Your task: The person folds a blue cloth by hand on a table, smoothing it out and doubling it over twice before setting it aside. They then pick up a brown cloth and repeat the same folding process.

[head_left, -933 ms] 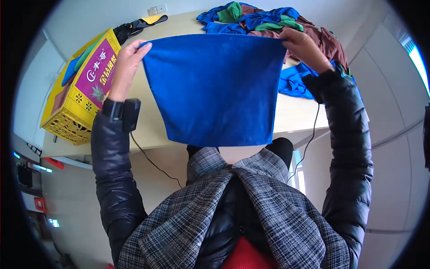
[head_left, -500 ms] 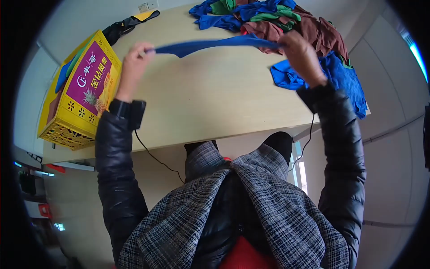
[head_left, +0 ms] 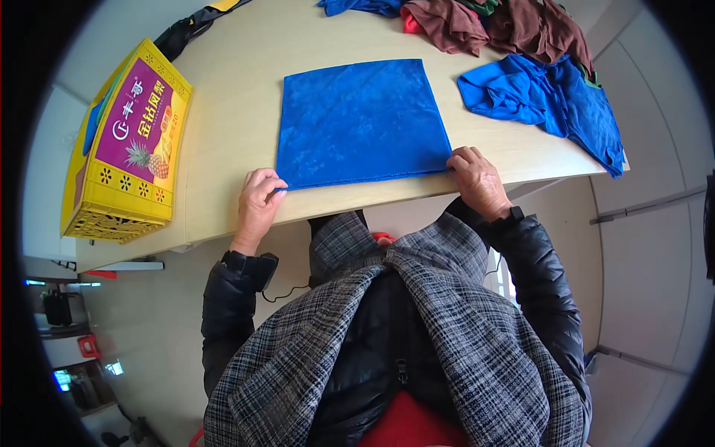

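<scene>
A blue cloth (head_left: 361,123) lies spread flat on the pale wooden table (head_left: 231,141), roughly square, its near edge close to the table's front. At its near left corner, my left hand (head_left: 260,203) pinches the fabric between thumb and fingers. My right hand (head_left: 477,180) grips the near right corner, its fingers closed over the edge. Both forearms, in black padded sleeves, reach up from the lower part of the view.
A yellow plastic crate (head_left: 123,190) with a purple label stands at the table's left, holding cloths. To the right lies a crumpled blue cloth (head_left: 536,97). Beyond it is a pile of brown cloths (head_left: 514,30) with blue, green and red pieces. A black and yellow item (head_left: 190,30) rests far left.
The blue cloth was stretched in the air between my hands, farther over the table. Now it lies flat, and both hands have come down and nearer, still holding its corners.
</scene>
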A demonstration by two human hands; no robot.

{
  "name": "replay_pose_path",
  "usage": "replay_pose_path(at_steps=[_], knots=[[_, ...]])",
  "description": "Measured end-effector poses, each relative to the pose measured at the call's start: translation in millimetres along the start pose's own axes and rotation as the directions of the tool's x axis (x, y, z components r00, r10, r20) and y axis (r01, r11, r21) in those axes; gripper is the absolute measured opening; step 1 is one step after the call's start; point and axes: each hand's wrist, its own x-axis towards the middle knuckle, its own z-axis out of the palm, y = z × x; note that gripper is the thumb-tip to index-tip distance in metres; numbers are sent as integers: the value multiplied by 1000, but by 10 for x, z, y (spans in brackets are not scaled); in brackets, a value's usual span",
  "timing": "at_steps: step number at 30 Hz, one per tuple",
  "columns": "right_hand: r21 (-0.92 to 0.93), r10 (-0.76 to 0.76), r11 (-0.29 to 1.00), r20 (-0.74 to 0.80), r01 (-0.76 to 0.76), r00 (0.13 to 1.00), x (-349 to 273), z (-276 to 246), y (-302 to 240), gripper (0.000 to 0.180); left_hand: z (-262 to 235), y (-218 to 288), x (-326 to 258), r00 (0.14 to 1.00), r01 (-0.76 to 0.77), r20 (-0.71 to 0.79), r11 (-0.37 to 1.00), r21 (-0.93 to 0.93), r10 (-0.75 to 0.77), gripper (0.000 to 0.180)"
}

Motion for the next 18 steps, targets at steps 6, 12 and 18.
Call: replay_pose_path(at_steps=[6,12,18], knots=[[-14,8,1000,21,-8,1000,-140,-130,-129,16,-137,202,-128,997,-14,79,999,48,11,14],[-23,-23,999,146,26,989,-72,-397,-238,16,-377,303,69,931,-50,362,999,-11,51,8],[154,-78,986,72,66,994,447,-103,-275,20,-193,-403,1122,992,-47,127,981,186,23,19]])
